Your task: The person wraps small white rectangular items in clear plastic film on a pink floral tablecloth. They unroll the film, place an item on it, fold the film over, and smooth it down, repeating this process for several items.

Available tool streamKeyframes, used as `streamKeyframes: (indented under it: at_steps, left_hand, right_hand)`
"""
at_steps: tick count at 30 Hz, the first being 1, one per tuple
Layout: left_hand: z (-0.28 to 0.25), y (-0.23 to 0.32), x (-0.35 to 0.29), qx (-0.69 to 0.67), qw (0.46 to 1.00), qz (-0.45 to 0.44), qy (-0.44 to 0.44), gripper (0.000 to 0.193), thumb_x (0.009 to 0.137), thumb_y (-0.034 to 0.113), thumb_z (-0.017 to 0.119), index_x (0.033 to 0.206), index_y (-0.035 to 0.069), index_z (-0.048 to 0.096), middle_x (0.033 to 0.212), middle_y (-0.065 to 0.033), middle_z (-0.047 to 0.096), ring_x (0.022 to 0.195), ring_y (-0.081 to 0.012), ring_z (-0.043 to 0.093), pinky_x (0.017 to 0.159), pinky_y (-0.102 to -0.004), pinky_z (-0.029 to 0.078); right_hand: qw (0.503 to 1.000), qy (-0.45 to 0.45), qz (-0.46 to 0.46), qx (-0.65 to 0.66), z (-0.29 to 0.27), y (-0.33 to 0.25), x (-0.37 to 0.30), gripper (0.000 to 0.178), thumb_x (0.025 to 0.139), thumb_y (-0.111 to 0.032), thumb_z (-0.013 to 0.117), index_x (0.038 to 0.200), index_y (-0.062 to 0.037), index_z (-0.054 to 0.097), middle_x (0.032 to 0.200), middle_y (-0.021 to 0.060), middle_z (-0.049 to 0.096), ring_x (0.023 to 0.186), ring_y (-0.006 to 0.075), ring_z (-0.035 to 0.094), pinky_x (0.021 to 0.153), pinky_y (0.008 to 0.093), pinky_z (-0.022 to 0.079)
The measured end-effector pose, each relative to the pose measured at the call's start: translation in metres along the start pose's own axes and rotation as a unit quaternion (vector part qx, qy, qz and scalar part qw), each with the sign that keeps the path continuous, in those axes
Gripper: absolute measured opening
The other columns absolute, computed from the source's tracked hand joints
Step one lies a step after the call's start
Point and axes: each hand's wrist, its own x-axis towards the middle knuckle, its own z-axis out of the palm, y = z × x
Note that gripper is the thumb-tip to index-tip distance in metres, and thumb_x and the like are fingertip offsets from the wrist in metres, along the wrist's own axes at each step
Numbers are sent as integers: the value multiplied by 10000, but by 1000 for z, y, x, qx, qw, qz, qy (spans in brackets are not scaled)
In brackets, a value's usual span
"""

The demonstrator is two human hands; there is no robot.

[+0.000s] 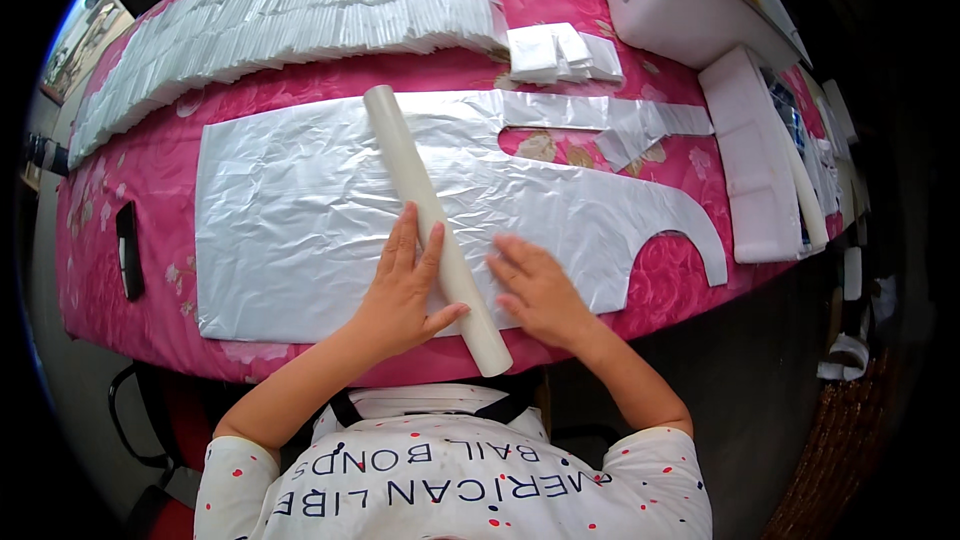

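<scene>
A whitish plastic apron (290,220) lies flat and wrinkled across the table, its cut-out straps toward the right. Slantwise over it rests a long cream-coloured tube (410,162), its near end reaching past the apron's front edge. My left hand (403,285) lies against the tube's left side with fingers spread, fingertips and thumb touching it. To the right of the tube, my right hand (535,285) hovers at or just above the apron, fingers apart and slightly blurred, holding nothing. Whether it touches the plastic I cannot tell.
Rows of folded white plastic packets (300,10) fill the far left of the pink flowered tablecloth (150,270). A few folded packets (560,52) lie beyond the apron. White foam boxes (740,155) stand at the right. A black, narrow object (128,250) lies at the left.
</scene>
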Motion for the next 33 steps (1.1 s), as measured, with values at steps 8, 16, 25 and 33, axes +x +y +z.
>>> streamKeyframes:
  at_steps: [8,16,25,33]
  left_hand:
    - [12,30,25,34,996,67,-40,850,749,481,607,1377,12,277,1434,-308,83,1330,-444,114,1074,-465,183]
    - [15,32,28,54,995,74,-32,826,744,469,610,1346,-15,317,1427,-313,100,1327,-442,122,1074,-465,178]
    - [14,35,27,-67,995,76,21,797,744,344,658,1367,16,284,1417,-284,161,1305,-411,194,1062,-445,206]
    - [-22,13,14,-575,766,-268,-101,303,858,182,599,1097,4,542,919,-96,633,801,-138,610,717,-270,494]
  right_hand:
    - [913,190,303,-197,-75,171,-102,398,895,-152,404,1228,56,472,1292,236,448,1228,356,398,1053,391,281]
    - [843,301,364,-255,-90,193,-138,235,862,-144,529,1032,-8,617,1097,135,611,1039,282,568,879,343,442]
    - [867,363,340,23,-68,56,-58,69,820,-85,619,830,-24,590,736,44,600,632,125,559,570,265,450]
    - [955,74,20,285,-14,-89,9,270,765,-110,655,1010,-13,593,951,127,631,832,290,618,703,353,498]
